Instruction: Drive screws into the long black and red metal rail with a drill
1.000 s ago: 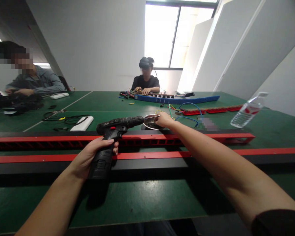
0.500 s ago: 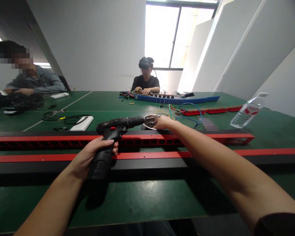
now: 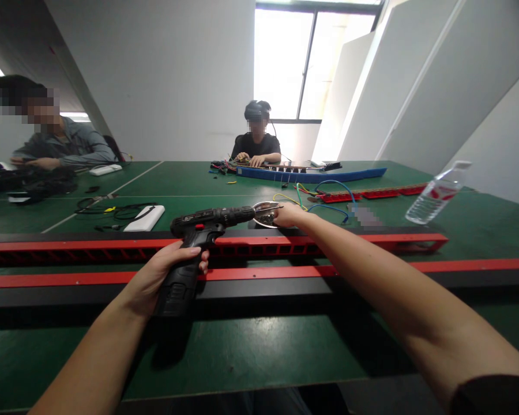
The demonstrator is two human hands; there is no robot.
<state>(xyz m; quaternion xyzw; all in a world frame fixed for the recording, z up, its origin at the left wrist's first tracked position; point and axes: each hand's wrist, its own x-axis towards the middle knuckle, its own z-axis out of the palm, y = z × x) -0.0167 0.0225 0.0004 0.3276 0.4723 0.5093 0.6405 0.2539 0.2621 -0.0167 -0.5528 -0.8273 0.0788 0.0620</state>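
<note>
My left hand (image 3: 175, 266) is wrapped around the grip of a black cordless drill (image 3: 199, 222), its long bit pointing right across a small metal bowl (image 3: 263, 205). Small dark metal pieces, apparently screws, lie in the bowl. My right hand (image 3: 290, 215) reaches into the bowl's right side, fingers drawn together; whatever is between the fingertips is hidden. Beneath my arms run two long rails with red and black faces, the nearer rail (image 3: 268, 272) and the farther rail (image 3: 251, 249) parallel to each other.
Beyond the bowl are blue and yellow wires (image 3: 328, 208), a tilted water bottle (image 3: 436, 193) and red strips (image 3: 372, 195). A white box (image 3: 145, 218) with black cables lies left. Two people sit across the green table (image 3: 251, 351), one at a long blue part (image 3: 311, 174).
My right hand has shifted very slightly within the bowl, and more of the drill bit shows over it. The left hand with the drill stays nearly still.
</note>
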